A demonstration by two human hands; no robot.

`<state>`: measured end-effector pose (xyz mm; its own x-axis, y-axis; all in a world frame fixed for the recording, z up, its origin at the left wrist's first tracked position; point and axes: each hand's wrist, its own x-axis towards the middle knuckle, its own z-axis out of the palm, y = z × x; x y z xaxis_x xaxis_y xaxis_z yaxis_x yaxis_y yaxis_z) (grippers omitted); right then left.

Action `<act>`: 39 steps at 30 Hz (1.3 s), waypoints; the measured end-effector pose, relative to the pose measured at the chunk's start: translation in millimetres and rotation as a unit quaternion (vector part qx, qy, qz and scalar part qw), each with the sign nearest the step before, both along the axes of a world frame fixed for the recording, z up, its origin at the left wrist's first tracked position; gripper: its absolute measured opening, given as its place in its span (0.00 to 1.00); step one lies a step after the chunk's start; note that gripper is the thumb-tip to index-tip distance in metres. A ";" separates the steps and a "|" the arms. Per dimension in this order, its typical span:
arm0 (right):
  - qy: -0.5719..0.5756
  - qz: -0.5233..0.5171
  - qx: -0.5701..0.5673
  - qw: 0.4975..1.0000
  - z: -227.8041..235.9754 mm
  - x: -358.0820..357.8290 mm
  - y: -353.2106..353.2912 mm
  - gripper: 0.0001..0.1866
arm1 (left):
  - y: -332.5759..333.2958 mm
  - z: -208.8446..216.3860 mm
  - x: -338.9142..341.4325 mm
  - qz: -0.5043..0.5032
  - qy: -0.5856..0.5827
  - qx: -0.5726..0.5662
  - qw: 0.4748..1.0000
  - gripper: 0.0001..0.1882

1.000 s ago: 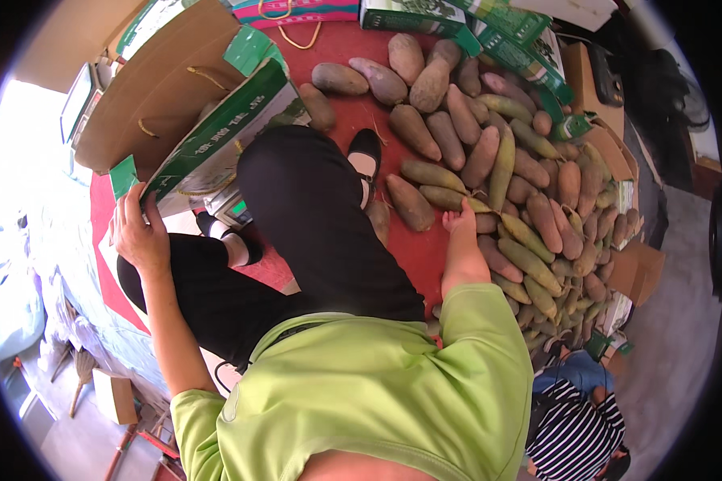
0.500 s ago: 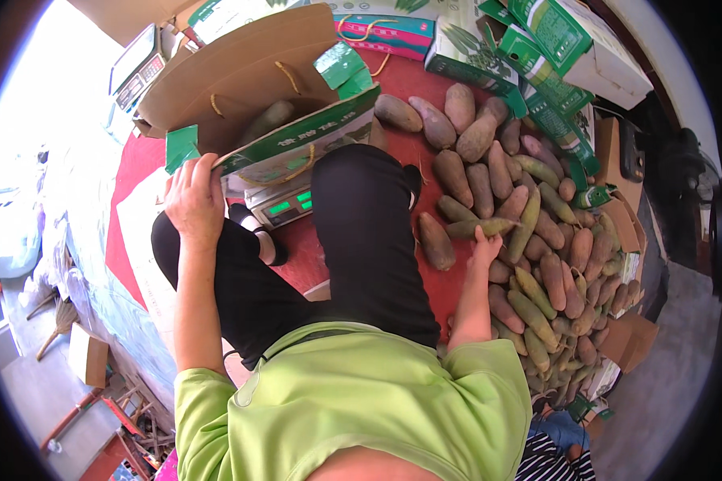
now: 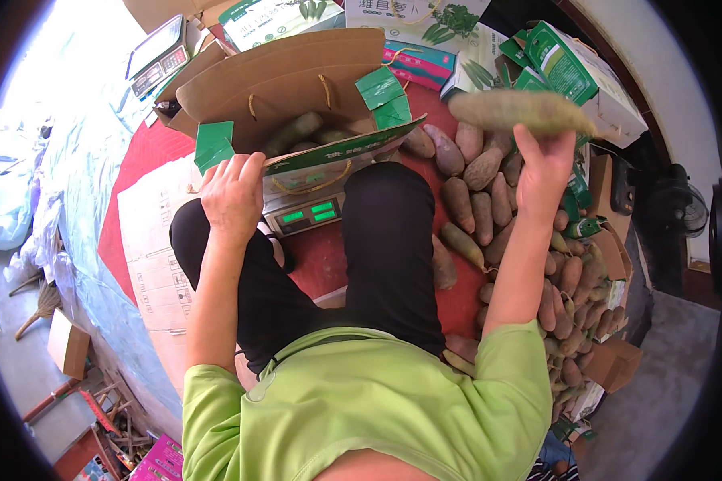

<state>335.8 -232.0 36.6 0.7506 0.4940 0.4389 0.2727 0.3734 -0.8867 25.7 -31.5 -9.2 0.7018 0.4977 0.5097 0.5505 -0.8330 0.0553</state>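
Above the far edge of the pile (image 3: pixel 569 276), right hand (image 3: pixel 544 164) has a long greenish radish (image 3: pixel 513 111) up in the air: grip closed on its right end, thumb and fingers underneath, radish lying roughly level, slightly blurred, well apart from the carton. Left hand (image 3: pixel 233 196) grips the open carton (image 3: pixel 285 68) at the near wall's left corner, fingers bent over the rim. Carton flaps stand up, rope handles showing; a few loose radishes (image 3: pixel 297 132) lie inside. Scale (image 3: pixel 305 226) with lit green displays shows just under the carton's near side, close to the knees. Pile spreads on the right, greenish and reddish-brown pieces mixed, partly on red cloth (image 3: pixel 321 256). Flat cardboard (image 3: pixel 156 240) by the left knee. Pink box (image 3: pixel 421 64) behind the carton, second scale (image 3: pixel 160 72) far left, fan (image 3: pixel 675 210) far right, broom (image 3: pixel 44 303) on the left.
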 end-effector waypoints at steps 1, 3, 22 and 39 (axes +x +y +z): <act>-0.012 0.024 0.010 1.000 11.4 -3.8 14.4 0.26 | 0.2 0.1 -0.7 -0.001 0.003 0.000 1.000 0.09; -0.009 0.085 0.026 0.996 26.3 -14.3 41.2 0.24 | 0.4 0.4 -1.7 -0.001 0.004 -0.001 1.000 0.08; -0.157 -0.015 -0.137 0.978 -45.1 -38.6 52.8 0.11 | -1.5 -4.4 -0.2 0.023 0.048 0.001 0.999 0.08; 0.252 -0.253 -0.564 0.744 -373.7 -71.0 -277.5 0.10 | -3.3 -11.7 3.5 0.035 0.050 0.028 0.998 0.09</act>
